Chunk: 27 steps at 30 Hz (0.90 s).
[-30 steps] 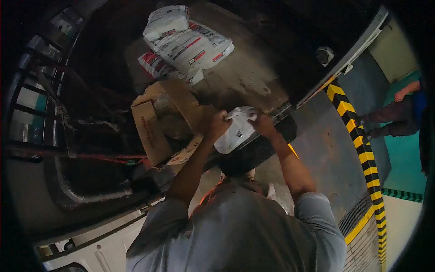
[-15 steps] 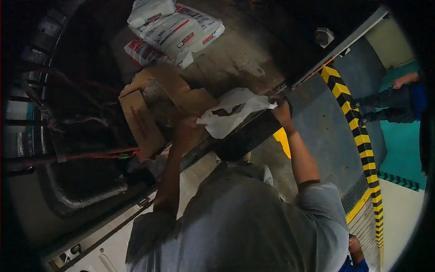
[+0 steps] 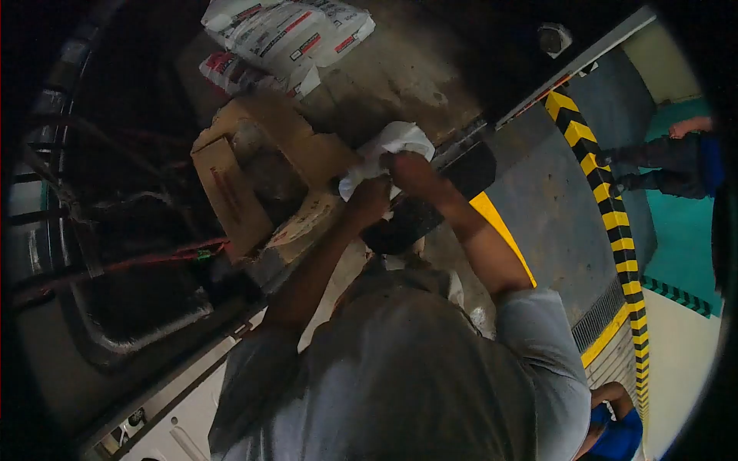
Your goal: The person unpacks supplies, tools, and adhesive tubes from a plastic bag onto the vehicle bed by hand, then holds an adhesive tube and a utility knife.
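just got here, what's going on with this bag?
A person holds a white plastic bag, the left hand and right hand close together on it, at the edge of what looks like a cargo bed. An open cardboard box sits beside the bag, its contents too dark to tell. Printed white sacks lie beyond the box. Two other people are partly in view at the right, neither touching the bag.

1. The white bag (image 3: pixel 404 138) looks like thin, wrinkled plastic.
2. The box (image 3: pixel 227 192) is matt cardboard with rough edges.
3. The sacks (image 3: pixel 288 38) look smooth; paper or plastic is unclear.
4. The shirt (image 3: pixel 415 369) is matt cloth.
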Available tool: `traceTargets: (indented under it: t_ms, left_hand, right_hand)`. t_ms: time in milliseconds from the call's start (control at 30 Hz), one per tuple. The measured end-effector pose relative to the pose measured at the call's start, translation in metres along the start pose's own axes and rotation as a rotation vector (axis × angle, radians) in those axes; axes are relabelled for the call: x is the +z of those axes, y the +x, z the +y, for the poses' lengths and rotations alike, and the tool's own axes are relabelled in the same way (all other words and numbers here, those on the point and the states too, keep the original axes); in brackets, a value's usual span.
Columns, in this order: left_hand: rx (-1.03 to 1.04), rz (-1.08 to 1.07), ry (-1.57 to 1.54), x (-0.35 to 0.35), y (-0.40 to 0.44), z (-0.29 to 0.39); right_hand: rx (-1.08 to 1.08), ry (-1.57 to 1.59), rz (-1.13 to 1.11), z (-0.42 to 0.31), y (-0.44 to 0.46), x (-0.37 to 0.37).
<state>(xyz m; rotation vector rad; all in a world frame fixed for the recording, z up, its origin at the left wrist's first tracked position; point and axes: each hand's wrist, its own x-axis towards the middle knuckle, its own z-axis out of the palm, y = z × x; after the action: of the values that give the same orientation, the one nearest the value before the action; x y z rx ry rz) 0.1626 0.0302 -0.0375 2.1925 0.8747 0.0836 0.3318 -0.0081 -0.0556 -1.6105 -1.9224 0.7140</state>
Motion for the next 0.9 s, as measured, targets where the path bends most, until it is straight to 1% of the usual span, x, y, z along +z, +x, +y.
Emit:
traceTargets:
  t_ms: [33,67,100,167,233,300,400,500,567,600,633,700,800,900]
  left_hand:
    - [-0.042,-0.086,0.089,0.02,0.011,-0.028]
    - [-0.083,-0.172,0.177,0.037,0.02,-0.056]
    - [-0.123,-0.257,0.264,0.036,0.023,-0.06]
    - [-0.017,-0.275,0.319,0.041,0.02,-0.069]
    - [0.037,-0.113,0.214,0.035,0.016,-0.048]
    - [0.03,0.23,-0.038,0.032,0.013,-0.005]
    - [0.273,0.313,0.01,0.038,0.033,0.002]
    - [-0.185,0.013,0.365,0.021,0.043,-0.017]
    - [-0.196,0.034,0.404,0.041,0.049,-0.068]
    - [-0.202,0.044,0.427,0.049,0.051,-0.086]
    - [-0.195,0.048,0.422,0.048,0.048,-0.082]
    - [-0.177,0.057,0.411,0.047,0.034,-0.067]
    - [-0.32,-0.155,0.373,0.015,0.02,-0.012]
    - [-0.176,-0.058,0.358,0.025,0.012,-0.03]
  right_hand:
    - [0.13,0.021,0.034,0.033,-0.002,0.025]
    - [0.193,0.012,0.034,0.044,-0.004,0.029]
    - [0.256,0.004,0.033,0.048,-0.005,0.029]
    - [0.253,-0.065,-0.05,0.055,-0.016,0.033]
    - [0.256,-0.135,-0.137,0.058,-0.03,0.03]
    - [0.239,-0.198,-0.176,0.06,-0.042,0.028]
    - [0.179,-0.247,-0.141,0.056,-0.05,0.019]
    - [0.14,-0.234,-0.039,0.058,-0.051,-0.005]
    - [0.193,-0.059,0.018,0.06,-0.04,-0.025]
    - [0.25,0.111,0.007,0.063,-0.033,-0.034]
    - [0.311,0.279,0.006,0.067,-0.026,-0.043]
    - [0.519,0.798,-0.023,0.077,-0.017,-0.053]
    - [0.354,0.73,0.272,0.157,-0.006,-0.015]
    - [0.177,0.237,0.499,0.169,0.009,0.012]
